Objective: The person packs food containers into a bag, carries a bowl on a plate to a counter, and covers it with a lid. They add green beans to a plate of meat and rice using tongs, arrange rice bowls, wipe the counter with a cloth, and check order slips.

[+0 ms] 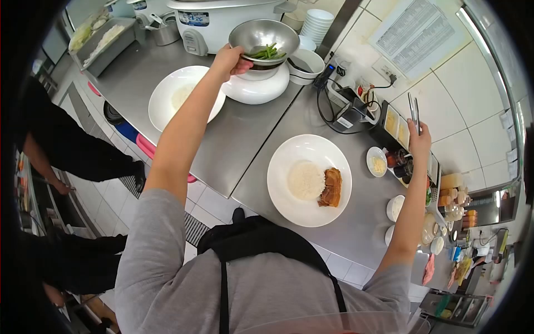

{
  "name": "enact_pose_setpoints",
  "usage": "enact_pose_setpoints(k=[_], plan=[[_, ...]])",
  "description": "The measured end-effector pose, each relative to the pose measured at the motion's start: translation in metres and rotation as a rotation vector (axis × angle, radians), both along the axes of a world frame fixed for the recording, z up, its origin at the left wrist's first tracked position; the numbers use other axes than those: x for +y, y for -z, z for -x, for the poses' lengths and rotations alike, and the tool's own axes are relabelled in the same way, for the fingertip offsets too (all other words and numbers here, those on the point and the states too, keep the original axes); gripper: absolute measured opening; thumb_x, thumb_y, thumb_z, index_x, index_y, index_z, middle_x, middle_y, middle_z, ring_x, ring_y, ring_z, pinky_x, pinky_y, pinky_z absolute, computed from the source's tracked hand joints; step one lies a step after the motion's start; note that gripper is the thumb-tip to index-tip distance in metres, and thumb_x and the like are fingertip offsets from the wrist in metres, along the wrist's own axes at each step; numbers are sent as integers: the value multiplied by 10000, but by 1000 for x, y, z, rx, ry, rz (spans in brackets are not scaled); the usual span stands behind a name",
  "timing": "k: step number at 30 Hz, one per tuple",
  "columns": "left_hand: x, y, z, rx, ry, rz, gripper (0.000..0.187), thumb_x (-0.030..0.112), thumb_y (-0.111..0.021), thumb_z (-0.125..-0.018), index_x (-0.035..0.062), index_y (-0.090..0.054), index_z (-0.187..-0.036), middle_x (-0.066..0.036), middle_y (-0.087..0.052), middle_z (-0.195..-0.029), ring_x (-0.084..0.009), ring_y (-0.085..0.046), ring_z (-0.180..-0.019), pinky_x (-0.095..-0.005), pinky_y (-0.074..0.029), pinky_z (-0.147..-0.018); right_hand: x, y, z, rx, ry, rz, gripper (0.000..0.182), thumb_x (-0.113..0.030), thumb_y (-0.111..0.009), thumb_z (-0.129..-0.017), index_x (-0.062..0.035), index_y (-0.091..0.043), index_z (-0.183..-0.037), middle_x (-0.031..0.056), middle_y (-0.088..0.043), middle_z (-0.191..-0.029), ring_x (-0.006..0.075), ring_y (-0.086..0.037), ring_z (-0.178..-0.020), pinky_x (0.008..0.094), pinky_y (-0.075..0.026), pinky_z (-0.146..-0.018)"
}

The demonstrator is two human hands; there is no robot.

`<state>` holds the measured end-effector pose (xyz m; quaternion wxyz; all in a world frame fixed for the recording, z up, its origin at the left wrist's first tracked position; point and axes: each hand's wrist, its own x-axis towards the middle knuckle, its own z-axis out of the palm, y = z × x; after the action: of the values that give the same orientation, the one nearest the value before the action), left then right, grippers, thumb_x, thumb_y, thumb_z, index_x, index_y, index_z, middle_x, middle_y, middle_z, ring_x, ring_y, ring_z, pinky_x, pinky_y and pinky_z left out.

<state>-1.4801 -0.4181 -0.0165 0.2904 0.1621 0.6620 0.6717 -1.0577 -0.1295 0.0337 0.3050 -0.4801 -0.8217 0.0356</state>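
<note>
My left hand (pixel 231 61) grips the rim of a metal bowl (pixel 253 34), which is tilted toward me. Cut green beans (pixel 268 52) lie inside it. Beneath the bowl are white dishes (pixel 257 89), partly hidden by it. In my right hand (pixel 420 139) is a pair of metal tongs (pixel 414 108), pointing up near the wall. Between my arms, a large white plate (pixel 283 195) carries a mound of rice (pixel 306 180) beside a browned slab of meat (pixel 331 187). Another white plate (pixel 161 103) with rice sits behind my left forearm.
A white rice cooker (pixel 222 25) and stacked small bowls (pixel 319 25) stand at the back. Black containers (pixel 392 131), a small dish (pixel 377 161) and cables line the wall side. A grey tray (pixel 111 47) sits far left. Two people in dark clothes (pixel 78 133) are at left.
</note>
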Motion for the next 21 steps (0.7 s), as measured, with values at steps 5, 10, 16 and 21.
enact_pose_setpoints(k=[5, 10, 16, 21], plan=[[-22, -6, -33, 136, -21, -121, 347, 117, -440, -807, 39, -401, -1143, -105, -597, -645, -133, -571, -485, -240, -471, -410, -114, -55, 37, 139, -417, 78, 373, -319, -621, -779, -32, -573, -1012, 129, -590, -804, 241, -567, -679, 275, -436, -619], [-75, -21, -97, 182, 143, -84, 448, 76, -429, -787, 56, -385, -1232, -87, -577, -625, -112, -522, -412, -227, -434, -361, -192, -79, 83, -275, -755, -264, 285, -263, -649, -735, -50, -594, -915, 69, -550, -723, 215, -551, -598, 284, -435, -533], [-100, -6, -139, 125, 246, -144, 426, 49, -398, -783, 3, -396, -1207, -73, -564, -611, -96, -493, -375, -203, -409, -333, -225, -50, 116, -633, -1046, -476, 215, -261, -625, -718, -55, -564, -729, 40, -508, -705, 210, -561, -598, 321, -444, -496], [-108, -4, -158, 85, 312, -139, 462, 42, -399, -779, 35, -370, -1240, -70, -571, -636, -97, -511, -407, -210, -423, -355, -232, -33, 122, -687, -1096, -467, 208, -258, -620, -720, -56, -574, -707, 37, -509, -707, 204, -566, -598, 314, -443, -501]])
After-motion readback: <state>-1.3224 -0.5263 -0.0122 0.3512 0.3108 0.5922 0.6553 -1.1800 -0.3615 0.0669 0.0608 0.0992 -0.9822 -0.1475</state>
